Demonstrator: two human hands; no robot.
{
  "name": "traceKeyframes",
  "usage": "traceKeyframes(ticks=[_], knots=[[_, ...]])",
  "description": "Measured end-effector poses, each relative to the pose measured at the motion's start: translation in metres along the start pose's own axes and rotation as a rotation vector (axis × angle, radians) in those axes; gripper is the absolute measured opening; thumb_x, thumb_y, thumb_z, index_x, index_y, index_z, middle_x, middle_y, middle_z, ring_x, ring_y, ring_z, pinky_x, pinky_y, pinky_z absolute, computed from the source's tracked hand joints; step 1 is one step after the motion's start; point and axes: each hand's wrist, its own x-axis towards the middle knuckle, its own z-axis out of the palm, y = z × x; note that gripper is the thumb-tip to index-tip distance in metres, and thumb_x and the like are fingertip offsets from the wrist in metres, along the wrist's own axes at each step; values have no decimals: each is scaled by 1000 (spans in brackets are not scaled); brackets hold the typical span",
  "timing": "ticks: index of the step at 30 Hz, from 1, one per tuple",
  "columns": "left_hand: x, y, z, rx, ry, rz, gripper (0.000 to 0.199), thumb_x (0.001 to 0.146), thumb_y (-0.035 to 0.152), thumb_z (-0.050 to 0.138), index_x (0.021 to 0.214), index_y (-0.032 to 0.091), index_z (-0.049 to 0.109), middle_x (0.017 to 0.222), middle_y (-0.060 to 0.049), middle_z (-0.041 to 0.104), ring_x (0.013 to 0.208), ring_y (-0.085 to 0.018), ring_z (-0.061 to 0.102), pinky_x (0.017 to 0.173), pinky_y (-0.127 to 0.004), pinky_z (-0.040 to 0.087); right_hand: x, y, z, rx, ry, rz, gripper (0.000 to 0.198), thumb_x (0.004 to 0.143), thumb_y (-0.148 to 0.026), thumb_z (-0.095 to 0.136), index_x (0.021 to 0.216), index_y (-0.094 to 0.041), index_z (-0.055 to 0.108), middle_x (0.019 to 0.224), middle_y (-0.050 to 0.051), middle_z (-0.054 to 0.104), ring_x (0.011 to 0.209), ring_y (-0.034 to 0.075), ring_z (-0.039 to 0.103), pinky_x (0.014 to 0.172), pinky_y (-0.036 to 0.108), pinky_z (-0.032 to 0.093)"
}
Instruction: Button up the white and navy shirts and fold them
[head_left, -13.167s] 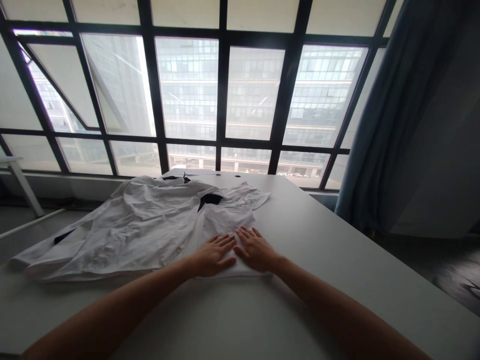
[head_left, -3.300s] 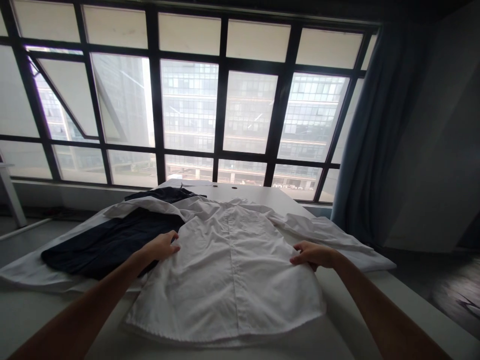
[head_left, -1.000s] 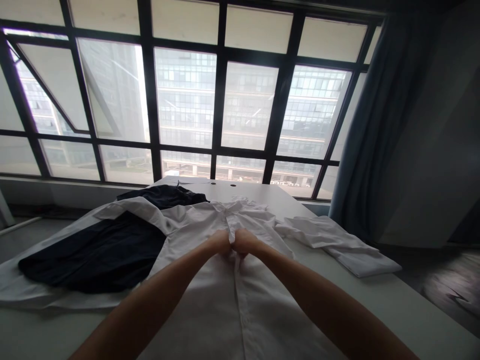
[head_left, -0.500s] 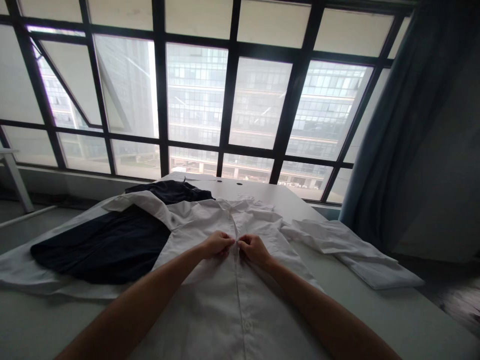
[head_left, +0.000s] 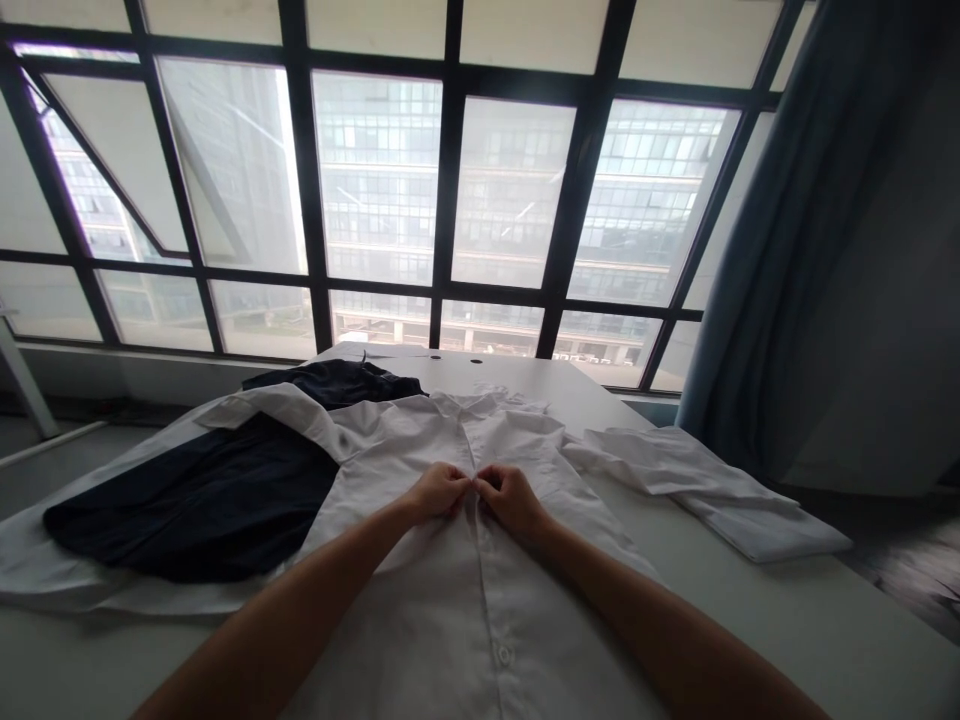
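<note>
- Shows a white shirt [head_left: 420, 600] lying front up on a pale table [head_left: 750, 605], directly below and between two bare hands.
- Runs lengthwise away from the viewer, collar [head_left: 487, 402] at the far end, lower body broadening toward the near edge of view, front placket leading straight up the middle to the fingertips.
- Places the left hand [head_left: 439, 490] on one side of that placket and the right hand [head_left: 512, 495] on the other, nearly touching, neither clearly nearer.
- Has both hands narrowed to a pinch, thumbs against curled fingers, apparently gripping the shirt's front edges; too small to make out any button between them.
- Reveals one round, pale button [head_left: 504, 655] lower down, between the forearms.
- Looks like thin, matt, softly creased cotton, with shallow folds spreading from the pinched spot.
- Includes smooth navy cloth [head_left: 202, 510] with a curved edge at left, a crumpled dark garment [head_left: 352, 382] beyond, and flat, layered white fabric [head_left: 780, 535] at right.
</note>
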Motion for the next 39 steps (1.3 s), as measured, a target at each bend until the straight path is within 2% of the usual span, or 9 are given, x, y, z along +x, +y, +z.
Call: traceKeyframes(ticks=[6, 17, 21, 24, 28, 32, 35, 39], knots=[[3, -1, -1, -18, 16, -50, 25, 80, 32, 61, 61, 17, 52, 43, 6, 47, 37, -7, 42, 40, -20, 28, -3, 5, 3, -113, 33, -26, 24, 78, -32, 56, 76, -14, 71, 64, 4, 68, 55, 15, 58, 52, 23, 43], [-3, 6, -3, -60, 15, -82, 28, 81, 29, 58, 57, 18, 48, 43, 7, 44, 37, -6, 39, 39, -20, 24, -2, 6, 3, -87, 31, -41, 25, 77, -35, 58, 78, -14, 72, 69, 6, 71, 59, 17, 61, 52, 24, 44], [-1, 4, -2, -63, 20, -84, 26, 80, 30, 59, 59, 18, 50, 42, 7, 42, 37, -7, 38, 40, -21, 25, -2, 4, 1, 51, -58, 51, 24, 79, -34, 55, 76, -15, 69, 64, 4, 69, 48, 13, 56, 46, 23, 42], [1, 3, -2, -85, -16, -79, 24, 79, 30, 60, 61, 17, 52, 43, 8, 42, 37, -7, 38, 40, -21, 25, 0, 2, -2, 148, -139, 135, 15, 76, -28, 56, 74, -16, 65, 62, 1, 67, 46, 12, 56, 44, 21, 42], [4, 0, -2, -80, -33, -81, 23, 80, 28, 59, 61, 18, 51, 43, 8, 42, 36, -6, 37, 39, -20, 24, 3, 2, -2, 161, -155, 145, 7, 72, -23, 59, 73, -17, 62, 59, -2, 64, 46, 11, 55, 43, 20, 41], [4, 0, -1, -76, -33, -63, 22, 82, 22, 55, 62, 18, 51, 42, 7, 43, 36, -6, 37, 39, -20, 24, 4, 4, -1, 121, -144, 123, 8, 73, -24, 58, 73, -17, 60, 56, -2, 61, 45, 11, 55, 43, 21, 41], [2, 2, 2, -66, 8, -75, 29, 85, 19, 52, 57, 18, 47, 42, 7, 42, 35, -6, 38, 39, -20, 25, 2, 3, 0, 23, -118, 106, 9, 74, -24, 57, 71, -16, 61, 56, -2, 61, 47, 11, 54, 46, 20, 40], [-1, 5, 6, 11, 67, -66, 38, 91, 28, 52, 55, 18, 46, 41, 6, 42, 35, -7, 39, 39, -20, 26, -1, 1, 2, -181, -24, 38, 15, 76, -24, 56, 70, -15, 66, 56, 0, 64, 54, 12, 56, 51, 20, 40]])
